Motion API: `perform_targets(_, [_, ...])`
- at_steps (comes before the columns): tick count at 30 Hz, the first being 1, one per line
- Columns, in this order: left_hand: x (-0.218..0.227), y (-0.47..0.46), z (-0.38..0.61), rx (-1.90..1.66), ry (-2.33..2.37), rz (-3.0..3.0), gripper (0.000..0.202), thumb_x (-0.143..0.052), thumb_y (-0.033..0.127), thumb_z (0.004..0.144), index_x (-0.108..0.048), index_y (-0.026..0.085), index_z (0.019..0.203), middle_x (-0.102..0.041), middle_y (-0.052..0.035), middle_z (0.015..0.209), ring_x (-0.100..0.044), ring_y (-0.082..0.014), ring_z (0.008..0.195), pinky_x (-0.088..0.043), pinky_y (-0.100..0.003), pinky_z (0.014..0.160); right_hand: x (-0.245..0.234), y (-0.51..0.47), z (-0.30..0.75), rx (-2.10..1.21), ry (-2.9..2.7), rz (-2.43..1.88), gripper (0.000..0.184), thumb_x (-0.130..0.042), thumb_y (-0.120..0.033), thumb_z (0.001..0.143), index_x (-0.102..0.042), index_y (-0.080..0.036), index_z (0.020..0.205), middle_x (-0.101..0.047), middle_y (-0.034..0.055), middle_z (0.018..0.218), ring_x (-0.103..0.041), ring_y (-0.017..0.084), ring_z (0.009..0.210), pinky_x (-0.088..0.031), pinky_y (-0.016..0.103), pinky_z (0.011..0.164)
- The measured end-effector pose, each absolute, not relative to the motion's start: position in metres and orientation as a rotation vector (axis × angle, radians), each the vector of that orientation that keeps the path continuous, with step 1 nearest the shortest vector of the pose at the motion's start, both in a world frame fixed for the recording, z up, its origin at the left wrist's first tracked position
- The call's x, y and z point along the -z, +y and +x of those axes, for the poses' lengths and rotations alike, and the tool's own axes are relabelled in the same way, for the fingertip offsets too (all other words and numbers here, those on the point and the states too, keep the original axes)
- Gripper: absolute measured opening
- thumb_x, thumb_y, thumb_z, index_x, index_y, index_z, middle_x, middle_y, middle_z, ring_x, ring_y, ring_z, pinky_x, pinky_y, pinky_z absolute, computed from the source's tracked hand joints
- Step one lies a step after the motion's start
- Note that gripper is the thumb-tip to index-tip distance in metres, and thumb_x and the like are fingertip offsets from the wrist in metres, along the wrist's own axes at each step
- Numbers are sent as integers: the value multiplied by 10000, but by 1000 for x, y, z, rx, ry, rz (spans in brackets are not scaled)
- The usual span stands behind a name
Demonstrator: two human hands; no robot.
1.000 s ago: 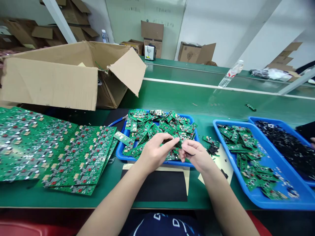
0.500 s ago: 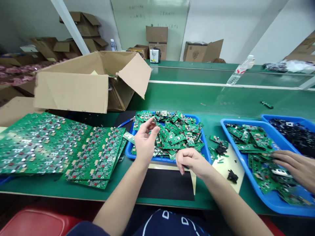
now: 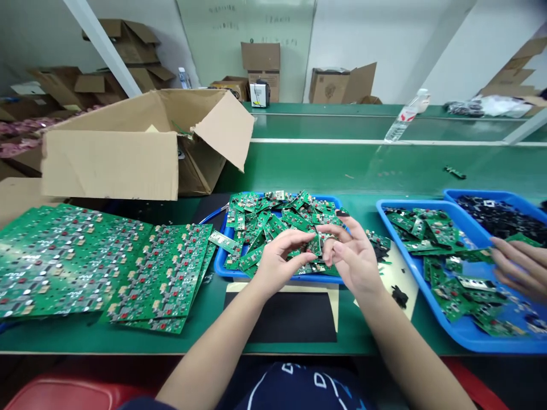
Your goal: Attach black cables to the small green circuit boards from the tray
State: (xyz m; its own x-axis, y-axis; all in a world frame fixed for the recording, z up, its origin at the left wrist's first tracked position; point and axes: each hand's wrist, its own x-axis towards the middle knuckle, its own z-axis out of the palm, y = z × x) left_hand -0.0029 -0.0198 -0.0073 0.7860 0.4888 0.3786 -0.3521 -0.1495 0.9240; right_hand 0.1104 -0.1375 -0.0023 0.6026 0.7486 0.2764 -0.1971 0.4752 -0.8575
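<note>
My left hand (image 3: 284, 259) pinches a small green circuit board (image 3: 315, 245) between thumb and fingers, above the front of the middle blue tray (image 3: 277, 275). Close on its right, my right hand (image 3: 354, 253) has curled fingers at the board's edge; whether they touch it I cannot tell. A small black part (image 3: 342, 213) shows at the right hand's upper fingertips, its shape unclear. Beneath both hands, the tray holds a heap of similar narrow boards (image 3: 260, 225). Black parts (image 3: 400, 296) lie on pale paper just right of the right hand.
Large unseparated board panels (image 3: 158, 273) are stacked at left, before an open carton (image 3: 111, 165). To the right stand a blue tray of boards (image 3: 427, 293) and a tray of black parts (image 3: 504, 213). Another person's hand (image 3: 519, 265) reaches there. A bottle (image 3: 401, 122) stands behind.
My left hand has come down and right from over the tray with the board. My right hand has risen to meet it, its fingers now spread more. The other person's hand has lifted a board.
</note>
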Motion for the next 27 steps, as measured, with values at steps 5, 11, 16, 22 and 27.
perform_targets(5, [11, -24, -1, -653, 127, 1432, 336, -794, 289, 716, -648, 187, 1002, -656, -50, 933, -649, -175, 885, -553, -305, 817, -5, -139, 108, -730, -657, -985, 459, -716, -293, 743, -481, -295, 1136, -674, 18, 890, -544, 114, 504, -500, 269, 455])
perform_targets(11, [18, -33, 1, -597, 164, 1435, 314, -776, 314, 731, -620, 173, 964, -655, -53, 916, -665, -184, 848, -557, -346, 826, -6, -140, 112, -848, -590, -1020, 495, -738, -239, 677, -502, -288, 1110, -637, -3, 872, -516, 97, 519, -494, 244, 461])
perform_targets(16, [17, -35, 1, -601, 149, 1532, 385, -728, 340, 777, -584, 171, 1091, -653, -83, 964, -663, -203, 894, -568, -339, 810, -5, -144, 119, -955, -515, -995, 482, -705, -160, 664, -539, -291, 1097, -635, -29, 788, -486, 80, 498, -442, 206, 455])
perform_targets(22, [12, -4, -4, -834, 437, 2247, 243, -530, 278, 919, -576, 148, 1119, -632, -122, 1073, -623, -216, 1027, -537, -369, 897, -7, -156, 148, -476, -601, -1338, 519, -651, -183, 671, -509, -265, 1163, -612, -18, 762, -499, 111, 542, -417, 223, 469])
perform_targets(27, [29, 10, -3, -786, 572, 2488, 324, -551, 181, 871, -556, 101, 1185, -586, -209, 1220, -527, -325, 1199, -424, -548, 1014, 9, -166, 179, -160, -657, -1909, 556, -521, -218, 673, -484, -176, 1226, -610, 15, 746, -462, 130, 491, -390, 262, 460])
